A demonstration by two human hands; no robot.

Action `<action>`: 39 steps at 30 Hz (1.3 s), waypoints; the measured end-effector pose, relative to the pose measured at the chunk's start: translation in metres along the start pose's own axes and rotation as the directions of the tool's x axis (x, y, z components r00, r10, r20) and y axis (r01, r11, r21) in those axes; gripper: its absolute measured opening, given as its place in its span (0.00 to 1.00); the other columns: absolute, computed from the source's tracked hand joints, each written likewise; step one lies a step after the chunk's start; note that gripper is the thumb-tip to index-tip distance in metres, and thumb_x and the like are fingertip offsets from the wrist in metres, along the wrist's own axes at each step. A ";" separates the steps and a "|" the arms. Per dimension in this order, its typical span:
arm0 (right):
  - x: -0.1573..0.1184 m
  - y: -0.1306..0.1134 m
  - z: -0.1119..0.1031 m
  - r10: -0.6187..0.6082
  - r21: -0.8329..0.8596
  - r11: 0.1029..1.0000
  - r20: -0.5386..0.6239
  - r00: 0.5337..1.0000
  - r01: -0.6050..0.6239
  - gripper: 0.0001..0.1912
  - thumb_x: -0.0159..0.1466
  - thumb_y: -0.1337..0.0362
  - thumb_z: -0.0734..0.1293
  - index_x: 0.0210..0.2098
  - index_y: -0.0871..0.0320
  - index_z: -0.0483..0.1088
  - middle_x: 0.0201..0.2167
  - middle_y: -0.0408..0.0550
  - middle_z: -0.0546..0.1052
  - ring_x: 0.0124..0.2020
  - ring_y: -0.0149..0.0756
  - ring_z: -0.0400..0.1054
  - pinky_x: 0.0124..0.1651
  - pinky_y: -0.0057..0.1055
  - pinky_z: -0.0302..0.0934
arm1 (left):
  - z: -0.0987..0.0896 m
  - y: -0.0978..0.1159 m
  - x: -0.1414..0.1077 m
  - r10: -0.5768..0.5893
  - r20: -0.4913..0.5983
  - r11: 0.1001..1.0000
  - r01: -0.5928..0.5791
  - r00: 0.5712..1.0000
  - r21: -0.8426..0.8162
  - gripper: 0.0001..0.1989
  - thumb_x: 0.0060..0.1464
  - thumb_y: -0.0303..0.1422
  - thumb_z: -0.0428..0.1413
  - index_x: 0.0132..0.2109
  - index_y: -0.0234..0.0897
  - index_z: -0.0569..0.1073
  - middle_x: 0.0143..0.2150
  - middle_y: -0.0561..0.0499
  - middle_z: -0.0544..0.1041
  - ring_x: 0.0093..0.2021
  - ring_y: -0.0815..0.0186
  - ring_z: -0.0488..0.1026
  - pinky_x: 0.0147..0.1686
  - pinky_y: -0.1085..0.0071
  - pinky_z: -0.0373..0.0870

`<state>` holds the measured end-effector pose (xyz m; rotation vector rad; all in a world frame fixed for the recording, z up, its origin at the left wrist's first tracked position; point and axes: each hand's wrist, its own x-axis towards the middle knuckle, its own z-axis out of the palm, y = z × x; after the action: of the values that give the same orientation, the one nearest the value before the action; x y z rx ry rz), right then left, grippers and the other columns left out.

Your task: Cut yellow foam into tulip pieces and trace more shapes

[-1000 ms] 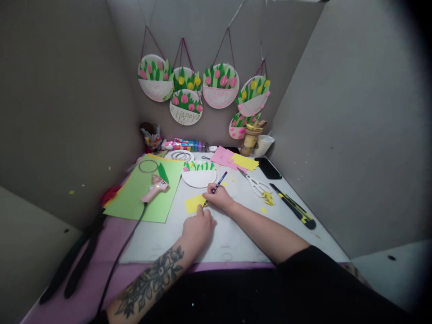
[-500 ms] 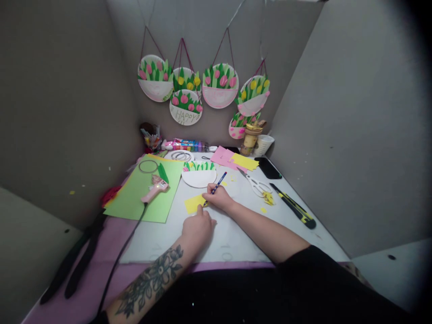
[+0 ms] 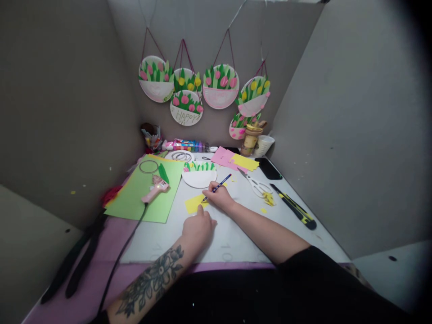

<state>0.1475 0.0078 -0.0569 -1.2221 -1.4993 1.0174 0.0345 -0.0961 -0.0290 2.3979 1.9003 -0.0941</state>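
A small yellow paper piece (image 3: 192,205) lies on the white table surface. My right hand (image 3: 218,196) is closed around a dark blue pencil (image 3: 222,180), whose tip touches the paper's upper right part. On the lower edge of that paper rests the stretched index finger of my left hand (image 3: 198,228); its thumb stands apart and the other fingers are partly hidden. Just beyond my hands sits a half-round paper-plate basket (image 3: 199,179) with green paper leaves and a few small flowers in it.
Green sheets (image 3: 157,213) lie at left under a pink glue gun (image 3: 155,191) with a trailing cord. To the right are white scissors (image 3: 258,186), a utility knife (image 3: 297,209) and a phone (image 3: 269,168). Pink paper (image 3: 219,155) lies behind. Several decorated plates (image 3: 221,96) hang on the wall.
The pencil has tipped over further to the right, and its point has shifted slightly up and left on the yellow paper. My left hand stays in place.
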 end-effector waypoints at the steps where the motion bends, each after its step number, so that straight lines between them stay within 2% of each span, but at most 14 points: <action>1: 0.000 0.000 0.000 0.007 -0.004 1.000 0.005 1.000 -0.006 0.13 0.50 0.60 0.67 0.19 0.56 0.58 0.16 0.36 0.60 0.21 0.29 0.56 0.25 0.26 0.53 | 0.000 0.000 0.000 0.001 0.000 1.000 -0.001 1.000 0.000 0.21 0.62 0.41 0.42 0.45 0.29 0.71 0.58 0.31 0.65 0.33 0.57 0.77 0.29 0.63 0.72; 19: 0.002 0.005 0.000 -0.003 -0.038 0.999 0.014 1.000 0.003 0.12 0.51 0.59 0.67 0.20 0.56 0.59 0.16 0.36 0.61 0.22 0.30 0.58 0.26 0.26 0.54 | 0.002 0.000 0.000 0.005 0.016 1.000 -0.005 1.000 -0.017 0.21 0.62 0.41 0.41 0.47 0.30 0.70 0.57 0.31 0.65 0.36 0.56 0.77 0.32 0.61 0.72; 25: 0.003 0.006 0.001 -0.002 -0.037 0.999 0.012 1.000 0.002 0.12 0.50 0.61 0.67 0.19 0.56 0.57 0.16 0.36 0.59 0.21 0.29 0.55 0.24 0.26 0.52 | 0.000 0.000 -0.001 0.000 0.031 1.000 0.001 1.000 -0.023 0.21 0.62 0.40 0.40 0.48 0.30 0.70 0.57 0.31 0.64 0.36 0.57 0.76 0.32 0.62 0.71; 32: 0.003 0.008 0.002 -0.011 -0.015 1.000 0.011 1.000 0.011 0.13 0.51 0.59 0.67 0.20 0.55 0.58 0.16 0.36 0.61 0.21 0.29 0.56 0.26 0.26 0.53 | 0.001 -0.001 -0.001 0.014 0.011 1.000 -0.014 1.000 -0.016 0.21 0.62 0.40 0.41 0.47 0.30 0.71 0.56 0.33 0.66 0.35 0.56 0.76 0.31 0.61 0.72; 39: 0.002 0.006 0.002 -0.003 -0.036 0.999 0.010 1.000 0.003 0.12 0.51 0.59 0.66 0.20 0.56 0.58 0.16 0.36 0.62 0.22 0.30 0.58 0.26 0.26 0.54 | -0.002 -0.001 -0.001 0.008 0.036 1.000 -0.007 0.999 -0.013 0.21 0.62 0.40 0.41 0.48 0.30 0.70 0.56 0.32 0.66 0.35 0.57 0.76 0.32 0.62 0.72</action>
<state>0.1468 0.0106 -0.0632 -1.2413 -1.5332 0.9995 0.0337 -0.0969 -0.0271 2.3785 1.8710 -0.1232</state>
